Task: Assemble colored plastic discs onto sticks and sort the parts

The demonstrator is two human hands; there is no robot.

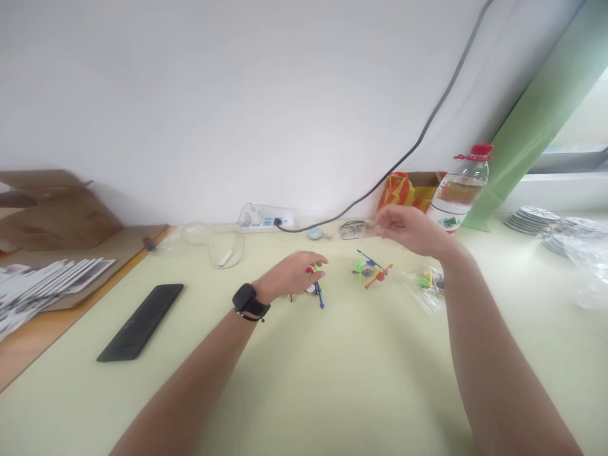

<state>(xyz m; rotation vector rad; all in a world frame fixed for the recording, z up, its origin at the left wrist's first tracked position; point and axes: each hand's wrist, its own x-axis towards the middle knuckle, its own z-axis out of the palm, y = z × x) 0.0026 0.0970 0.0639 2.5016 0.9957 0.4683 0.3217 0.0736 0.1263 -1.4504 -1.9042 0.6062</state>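
Observation:
My left hand (294, 275), with a black watch on the wrist, hovers over a small colourful toy with a blue arrow-tipped arm (320, 296); its thumb and fingers are apart. To its right another toy with blue, red and green arrow-tipped arms (368, 270) lies on the table. My right hand (403, 229) is raised at the far side, its fingertips pinched at the edge of a small clear plastic packet (354, 229). Whether the fingers hold the packet is too small to tell. A clear bag with colourful parts (430, 280) lies beside my right forearm.
A black flat case (141, 322) lies at left, near white cards (42, 285) and a cardboard box (61, 202). Along the wall are a power strip (266, 217), cable, red-yellow bag (408, 190) and water bottle (458, 190). Stacked discs (532, 218) sit at right.

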